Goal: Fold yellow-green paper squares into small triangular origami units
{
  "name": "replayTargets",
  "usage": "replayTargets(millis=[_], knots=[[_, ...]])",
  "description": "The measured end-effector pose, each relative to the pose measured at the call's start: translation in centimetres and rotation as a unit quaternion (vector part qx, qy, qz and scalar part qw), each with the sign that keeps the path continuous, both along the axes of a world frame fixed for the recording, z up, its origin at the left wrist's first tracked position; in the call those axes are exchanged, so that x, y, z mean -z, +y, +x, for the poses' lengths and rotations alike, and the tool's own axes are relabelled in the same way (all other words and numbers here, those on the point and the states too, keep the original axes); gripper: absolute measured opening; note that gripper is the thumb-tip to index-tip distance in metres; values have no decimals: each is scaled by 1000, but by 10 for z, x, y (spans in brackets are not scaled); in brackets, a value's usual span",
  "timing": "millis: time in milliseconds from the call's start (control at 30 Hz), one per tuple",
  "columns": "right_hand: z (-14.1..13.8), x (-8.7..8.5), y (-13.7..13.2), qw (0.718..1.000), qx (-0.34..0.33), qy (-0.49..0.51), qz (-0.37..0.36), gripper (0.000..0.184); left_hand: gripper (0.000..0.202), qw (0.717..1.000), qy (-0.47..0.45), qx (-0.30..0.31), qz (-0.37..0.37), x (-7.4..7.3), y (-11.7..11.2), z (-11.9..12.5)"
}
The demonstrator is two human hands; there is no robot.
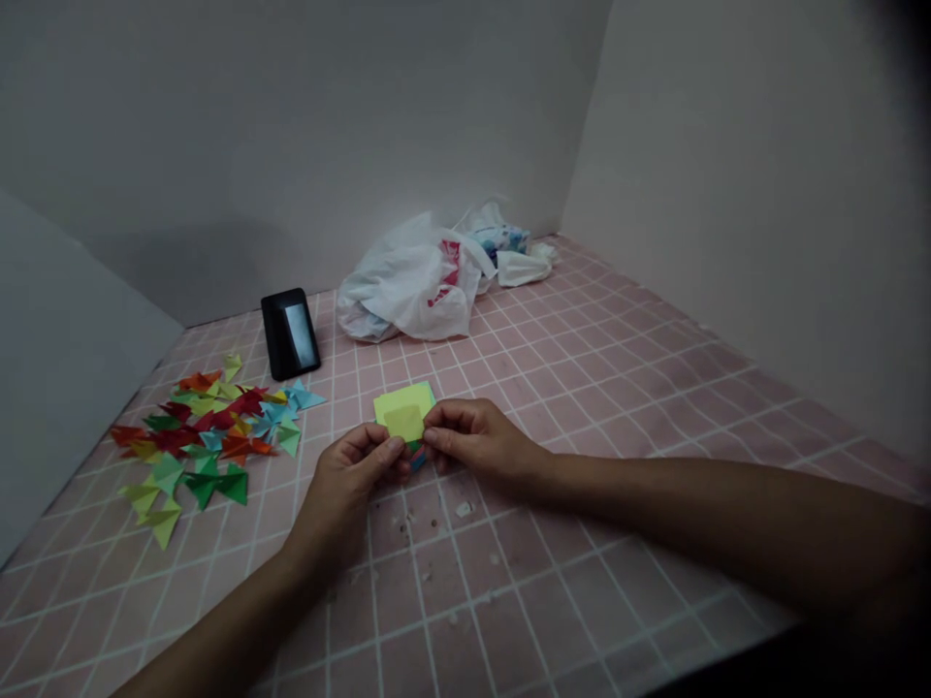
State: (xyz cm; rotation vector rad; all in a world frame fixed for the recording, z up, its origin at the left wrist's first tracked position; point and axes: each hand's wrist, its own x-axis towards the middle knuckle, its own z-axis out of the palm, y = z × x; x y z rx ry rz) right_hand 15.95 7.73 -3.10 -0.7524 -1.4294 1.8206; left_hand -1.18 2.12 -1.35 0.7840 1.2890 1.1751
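At 6 o'clock | left hand (353,480), right hand (476,441) | fingers (440,438) closed on flimsy yellow-green folded paper square (404,412) | light, take by edges

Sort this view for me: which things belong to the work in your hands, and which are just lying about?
In use:
left hand
right hand
yellow-green folded paper, pinched between both hands
colored folded paper pieces, heaped nearby

Lying about:
black phone
white plastic bag
blue-and-white packet
pink tiled surface
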Motion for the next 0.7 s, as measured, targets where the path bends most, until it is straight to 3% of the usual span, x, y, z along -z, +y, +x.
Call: replayTargets(millis=[233, 700], knots=[[1, -3, 1, 1000, -9, -1, -27, 7, 32, 999, -21, -27, 1, -1, 2, 0], [-1, -1, 2, 999, 5, -5, -35, 8, 25, 999, 0, 42, -4, 4, 2, -2]])
